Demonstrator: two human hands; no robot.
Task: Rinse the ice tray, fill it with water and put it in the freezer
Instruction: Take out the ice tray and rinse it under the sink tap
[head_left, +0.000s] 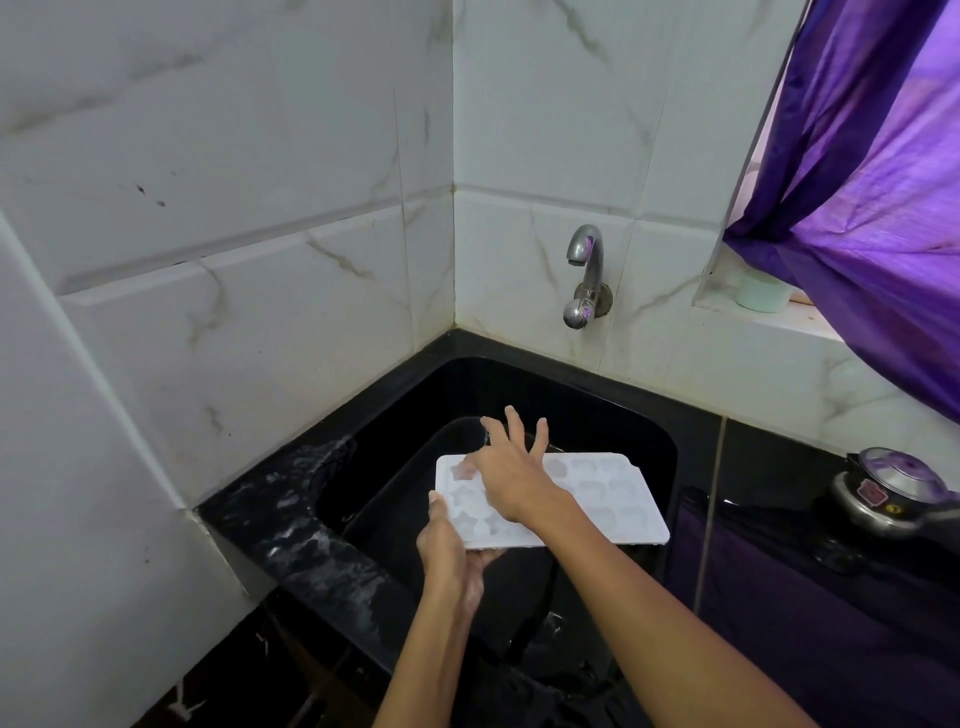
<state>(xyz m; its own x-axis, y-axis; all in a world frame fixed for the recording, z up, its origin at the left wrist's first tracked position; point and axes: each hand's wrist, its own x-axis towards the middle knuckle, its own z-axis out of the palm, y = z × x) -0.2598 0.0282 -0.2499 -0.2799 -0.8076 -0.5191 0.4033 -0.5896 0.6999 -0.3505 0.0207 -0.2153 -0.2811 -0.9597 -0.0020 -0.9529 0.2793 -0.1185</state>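
A white ice tray (608, 499) with star and heart shaped moulds is held level over the black sink (597, 415). My left hand (449, 551) grips the tray's near left corner, thumb on top and fingers underneath. My right hand (511, 467) lies over the tray's left half with fingers spread and straight, the palm on the moulds. The steel tap (586, 275) juts from the tiled wall above the sink; no water runs from it.
A black stone counter (291, 519) rims the sink, wet on the left side. A steel pressure cooker (893, 493) stands on the counter at the right. A purple curtain (872, 171) hangs at the upper right over a sill holding a pale green container (761, 293).
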